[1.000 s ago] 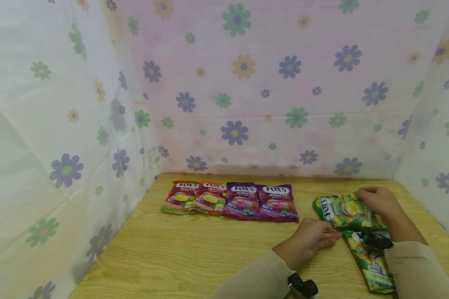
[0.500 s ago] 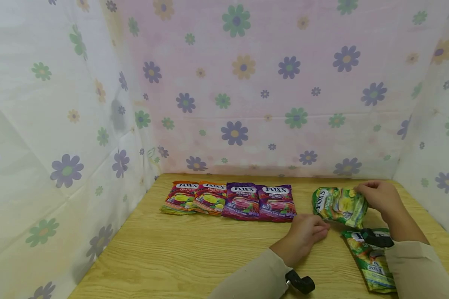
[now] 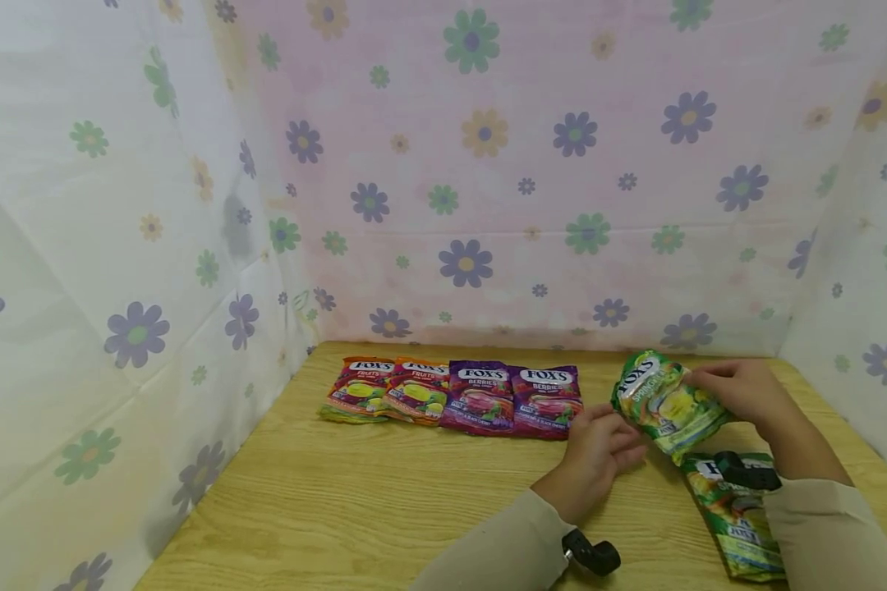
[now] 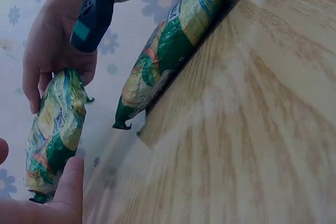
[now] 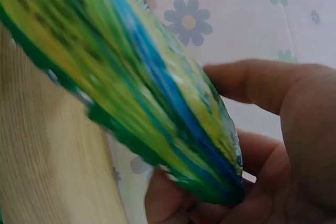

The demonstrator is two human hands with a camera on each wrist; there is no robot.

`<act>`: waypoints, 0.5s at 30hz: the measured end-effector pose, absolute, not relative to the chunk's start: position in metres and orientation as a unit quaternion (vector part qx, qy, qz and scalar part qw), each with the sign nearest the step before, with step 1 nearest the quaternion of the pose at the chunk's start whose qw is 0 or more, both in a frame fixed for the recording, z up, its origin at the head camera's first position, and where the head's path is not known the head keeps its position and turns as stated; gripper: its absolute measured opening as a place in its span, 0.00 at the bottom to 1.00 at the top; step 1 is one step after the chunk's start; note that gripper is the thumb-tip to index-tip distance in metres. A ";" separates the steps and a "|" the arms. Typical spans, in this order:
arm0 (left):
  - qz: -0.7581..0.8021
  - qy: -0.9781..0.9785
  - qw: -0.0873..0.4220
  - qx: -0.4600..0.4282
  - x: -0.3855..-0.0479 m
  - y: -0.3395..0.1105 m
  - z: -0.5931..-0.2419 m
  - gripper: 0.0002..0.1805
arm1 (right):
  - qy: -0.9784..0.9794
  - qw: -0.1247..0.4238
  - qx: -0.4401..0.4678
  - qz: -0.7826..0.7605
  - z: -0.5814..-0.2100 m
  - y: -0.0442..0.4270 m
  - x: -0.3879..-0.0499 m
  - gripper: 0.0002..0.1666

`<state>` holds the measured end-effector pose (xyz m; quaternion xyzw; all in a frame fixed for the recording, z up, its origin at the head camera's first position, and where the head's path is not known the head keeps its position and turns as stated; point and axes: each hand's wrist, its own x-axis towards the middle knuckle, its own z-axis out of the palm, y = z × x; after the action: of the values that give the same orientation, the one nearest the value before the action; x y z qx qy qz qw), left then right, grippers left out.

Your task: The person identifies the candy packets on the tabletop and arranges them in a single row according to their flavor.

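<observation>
In the head view my right hand (image 3: 742, 402) grips the right side of a green Fox's candy bag (image 3: 665, 406), held tilted above the table. The right wrist view shows the thumb on one face of this bag (image 5: 136, 87) and fingers behind it. My left hand (image 3: 599, 451) is at the bag's left edge, fingers fairly straight. In the left wrist view, one extended finger (image 4: 71, 182) lies against or just beside the bag's lower end; contact is hard to tell. A second green Fox's candy bag (image 3: 735, 517) lies nearer, partly hidden by the right sleeve.
Two red-orange Fox's fruit candy bags (image 3: 362, 390) and two purple Fox's berries candy bags (image 3: 480, 398) lie in a row towards the back of the wooden table (image 3: 355, 509). Flower-printed cloth (image 3: 517, 213) encloses the back and sides.
My right hand has lifted the green candy bag off the table and turned it more upright, its lettering now facing me. The left hand shifted left, then rose to the bag's left edge.
</observation>
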<state>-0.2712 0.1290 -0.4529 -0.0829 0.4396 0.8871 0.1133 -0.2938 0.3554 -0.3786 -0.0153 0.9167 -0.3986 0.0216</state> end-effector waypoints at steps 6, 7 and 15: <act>0.904 0.416 0.078 -0.066 -0.281 0.123 -0.450 0.25 | 0.922 0.030 -0.052 -0.384 -0.377 0.349 -0.292 0.42; 0.905 0.415 0.073 -0.062 -0.283 0.122 -0.449 0.25 | 0.920 0.030 -0.058 -0.386 -0.377 0.348 -0.292 0.41; 0.905 0.419 0.060 -0.045 -0.291 0.113 -0.446 0.23 | 0.923 0.032 -0.081 -0.375 -0.374 0.341 -0.291 0.34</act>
<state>-0.2908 0.1130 -0.4458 -0.0450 0.4186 0.9051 0.0595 -0.2911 0.3411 -0.3739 -0.0811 0.9229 -0.3751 0.0325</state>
